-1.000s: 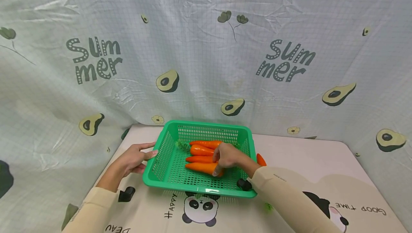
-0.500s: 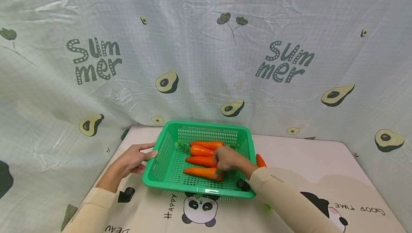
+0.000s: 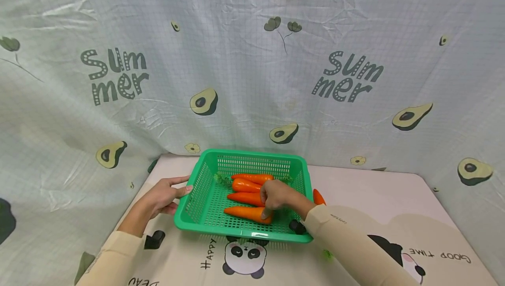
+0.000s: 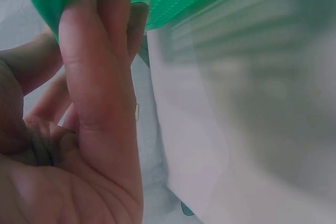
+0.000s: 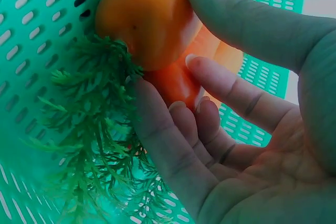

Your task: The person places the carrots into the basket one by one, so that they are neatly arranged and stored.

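Observation:
A green slotted plastic basket (image 3: pixel 252 234) stands on the table, with several orange and red carrots lying across its floor. My left hand (image 3: pixel 162 194) holds its left side, thumb over the rim and fingers along the outer wall; the left wrist view shows the fingers (image 4: pixel 100 77) against the green plastic. Inside the basket, my right hand (image 3: pixel 276 196) pinches the thick end of the nearest orange carrot (image 3: pixel 242 212). In the right wrist view, the thumb is on one side of that carrot (image 5: pixel 147 19) and fingertips are beneath it, near a redder carrot (image 5: pixel 176 85).
Outside the basket on the right lies another carrot (image 3: pixel 318 197), partly hidden by the right forearm; green leaves (image 3: pixel 327 254) show below the sleeve. A panda-printed cover (image 3: pixel 246 257) is on the table. A pale avocado-patterned curtain (image 3: pixel 244 58) hangs behind and at both sides.
The nearest carrot has shifted slightly toward me, widening the gap from the red carrot behind it. The right thumb stayed on it. The left hand and basket have barely moved.

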Available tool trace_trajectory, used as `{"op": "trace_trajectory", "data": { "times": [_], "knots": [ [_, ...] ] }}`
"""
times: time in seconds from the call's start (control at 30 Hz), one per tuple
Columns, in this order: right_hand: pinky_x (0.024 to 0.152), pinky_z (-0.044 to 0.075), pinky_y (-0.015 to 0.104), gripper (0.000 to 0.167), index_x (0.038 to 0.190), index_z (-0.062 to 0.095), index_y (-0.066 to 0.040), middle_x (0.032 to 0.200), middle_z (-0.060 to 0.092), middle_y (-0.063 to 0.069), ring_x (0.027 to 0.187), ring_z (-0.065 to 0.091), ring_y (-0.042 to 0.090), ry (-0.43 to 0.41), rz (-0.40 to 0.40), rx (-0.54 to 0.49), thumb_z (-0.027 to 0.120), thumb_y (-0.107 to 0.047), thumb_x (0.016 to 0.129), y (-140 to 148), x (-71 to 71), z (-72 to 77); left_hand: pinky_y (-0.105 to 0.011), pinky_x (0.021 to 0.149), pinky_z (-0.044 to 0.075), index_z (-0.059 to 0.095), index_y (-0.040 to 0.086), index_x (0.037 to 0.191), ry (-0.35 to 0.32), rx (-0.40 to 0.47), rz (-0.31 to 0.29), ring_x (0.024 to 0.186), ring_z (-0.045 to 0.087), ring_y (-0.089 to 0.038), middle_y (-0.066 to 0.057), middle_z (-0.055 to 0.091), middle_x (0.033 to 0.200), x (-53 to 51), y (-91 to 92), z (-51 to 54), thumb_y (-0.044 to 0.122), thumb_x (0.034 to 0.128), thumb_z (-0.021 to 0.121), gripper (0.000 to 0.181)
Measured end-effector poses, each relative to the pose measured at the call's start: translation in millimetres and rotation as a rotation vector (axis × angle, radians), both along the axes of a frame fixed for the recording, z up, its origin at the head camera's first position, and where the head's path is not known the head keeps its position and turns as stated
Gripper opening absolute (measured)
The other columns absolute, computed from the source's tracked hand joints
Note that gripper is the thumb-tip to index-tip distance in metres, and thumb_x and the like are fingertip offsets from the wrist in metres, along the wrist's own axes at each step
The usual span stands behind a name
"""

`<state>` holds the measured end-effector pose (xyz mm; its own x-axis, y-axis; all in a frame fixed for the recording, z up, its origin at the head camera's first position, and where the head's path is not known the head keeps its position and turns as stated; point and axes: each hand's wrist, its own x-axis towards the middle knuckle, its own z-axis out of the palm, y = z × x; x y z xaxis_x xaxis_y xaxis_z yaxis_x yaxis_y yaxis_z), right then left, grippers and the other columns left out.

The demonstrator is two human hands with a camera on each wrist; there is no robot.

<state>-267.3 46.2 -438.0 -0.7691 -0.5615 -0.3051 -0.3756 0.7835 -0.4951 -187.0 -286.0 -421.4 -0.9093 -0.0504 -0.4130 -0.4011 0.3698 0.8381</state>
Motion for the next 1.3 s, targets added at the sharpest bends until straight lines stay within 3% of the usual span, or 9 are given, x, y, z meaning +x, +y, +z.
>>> {"op": "trace_trajectory", "data": {
  "times": [0.2,0.4,0.53,0.8,0.93,1.17,1.3],
  "knots": [
    [0.058,0.038,0.024,0.039,0.061,0.06,-0.013,0.066,0.042,-0.005,0.069,0.044,0.015,-0.01,0.0,-0.044,0.098,-0.015,0.069,3,-1.5,5.3,-0.037,0.059,0.064,0.034,0.009,0.163,0.009,-0.003,-0.001,0.067,0.078,-0.023,-0.015,0.075,0.103,0.3,0.4,0.7,0.026,0.1078,0.06,0.063],
    [0.055,0.043,0.025,0.023,0.082,0.074,-0.008,0.069,0.062,-0.001,0.063,0.049,0.014,-0.034,-0.009,-0.192,0.095,-0.012,0.074,14,-2.9,23.0,-0.038,0.062,0.065,0.034,0.01,0.164,0.006,-0.005,-0.001,0.069,0.079,-0.025,-0.016,0.075,0.106,1.1,-0.3,0.0,0.025,0.1083,0.059,0.062],
    [0.061,0.05,0.026,0.024,0.091,0.077,-0.002,0.078,0.07,0.002,0.069,0.057,0.014,-0.049,-0.014,-0.271,0.093,-0.011,0.076,22,-4.5,34.7,-0.039,0.063,0.065,0.033,0.01,0.164,0.004,0.005,-0.009,0.072,0.079,-0.027,-0.015,0.075,0.104,1.0,-1.6,-0.2,0.025,0.1083,0.059,0.063],
    [0.073,0.059,0.034,0.017,0.095,0.079,0.0,0.086,0.073,0.005,0.078,0.063,0.017,-0.122,-0.087,-0.417,0.087,-0.004,0.081,50,-5.7,47.9,-0.039,0.063,0.065,0.032,0.011,0.164,0.004,0.004,-0.023,0.071,0.079,-0.026,-0.015,0.076,0.105,1.1,-0.7,0.5,0.026,0.1077,0.06,0.065],
    [0.08,0.061,0.04,0.015,0.096,0.08,-0.002,0.089,0.075,0.006,0.08,0.065,0.017,-0.128,-0.117,-0.436,0.085,-0.004,0.083,68,-5.2,50.7,-0.038,0.062,0.065,0.032,0.011,0.165,0.002,0.001,-0.024,0.07,0.079,-0.025,-0.016,0.076,0.107,1.5,-1.8,0.6,0.027,0.1078,0.06,0.065],
    [0.081,0.06,0.035,0.018,0.1,0.079,-0.002,0.094,0.077,0.007,0.084,0.067,0.017,-0.098,-0.193,-0.428,0.085,-0.009,0.084,101,-1.2,51.3,-0.039,0.063,0.065,0.032,0.01,0.164,-0.004,0.001,-0.023,0.07,0.079,-0.024,-0.014,0.076,0.104,0.5,-2.0,1.5,0.026,0.1078,0.06,0.065],
    [0.088,0.061,0.042,0.023,0.105,0.079,0.0,0.099,0.078,0.007,0.088,0.068,0.018,-0.09,-0.26,-0.418,0.085,-0.011,0.085,121,1.5,45.7,-0.038,0.062,0.065,0.032,0.009,0.164,-0.005,0.004,-0.025,0.07,0.079,-0.024,-0.014,0.076,0.103,0.1,-0.5,1.8,0.026,0.1079,0.059,0.065]
  ]
}}
